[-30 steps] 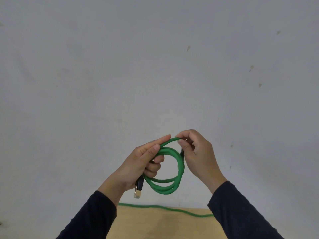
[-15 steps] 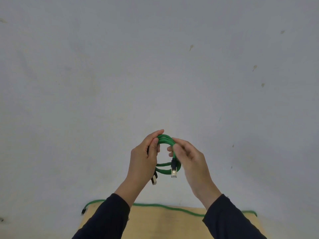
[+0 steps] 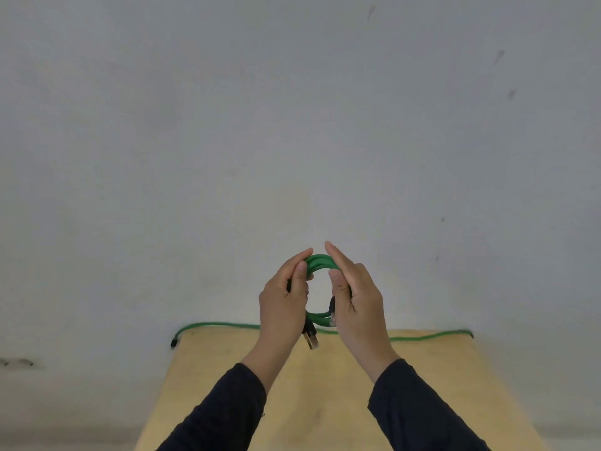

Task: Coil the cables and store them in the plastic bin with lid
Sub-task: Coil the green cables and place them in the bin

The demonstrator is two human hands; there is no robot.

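Your left hand and right hand held the coiled green cable upright between them, above the far edge of the tan surface. The left hand was closed around the coil's left side, thumb pressed over the strands; the right hand clasped the right side, its fingers extended along the loop and its thumb laid against the inside. One connector hung below the left hand. A second green cable lay stretched along the surface's far edge, against the grey wall
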